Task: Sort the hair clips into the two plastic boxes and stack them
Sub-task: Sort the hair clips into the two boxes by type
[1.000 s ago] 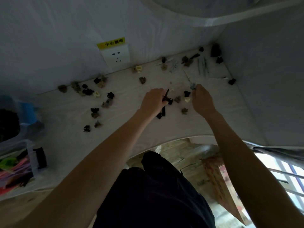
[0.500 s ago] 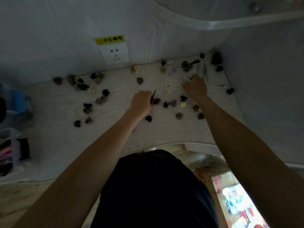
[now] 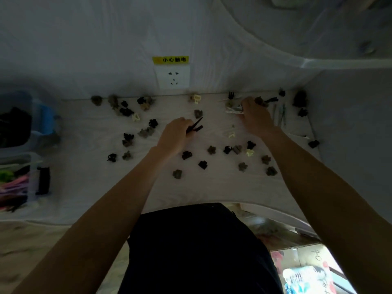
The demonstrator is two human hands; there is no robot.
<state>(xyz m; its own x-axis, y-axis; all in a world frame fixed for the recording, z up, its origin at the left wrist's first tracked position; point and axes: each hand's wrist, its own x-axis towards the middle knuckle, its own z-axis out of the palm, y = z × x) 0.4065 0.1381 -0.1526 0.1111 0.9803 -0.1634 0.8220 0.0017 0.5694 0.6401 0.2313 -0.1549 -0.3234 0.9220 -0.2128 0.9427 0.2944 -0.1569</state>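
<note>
Several small claw clips, black, brown and cream, lie scattered over the pale table (image 3: 212, 187). My left hand (image 3: 176, 134) grips long black clips (image 3: 195, 127) that stick out past its fingers, near the table's middle. My right hand (image 3: 256, 115) reaches to the back right and its fingers close on light flat clips (image 3: 234, 110) lying by the wall. More long thin clips (image 3: 280, 113) lie just right of that hand. At the far left stand two clear plastic boxes: one with dark contents (image 3: 23, 126), one with bright coloured clips (image 3: 19, 183).
A wall socket (image 3: 172, 78) with a yellow warning label sits above the table's back edge. A white side wall closes the right end. A black box latch (image 3: 43, 180) faces me at the left. My dark trousers and the floor show below the table's curved front edge.
My right hand has moved further back and right, to the flat clips by the wall. My left hand has drifted back and left a little, still holding the long black clips.
</note>
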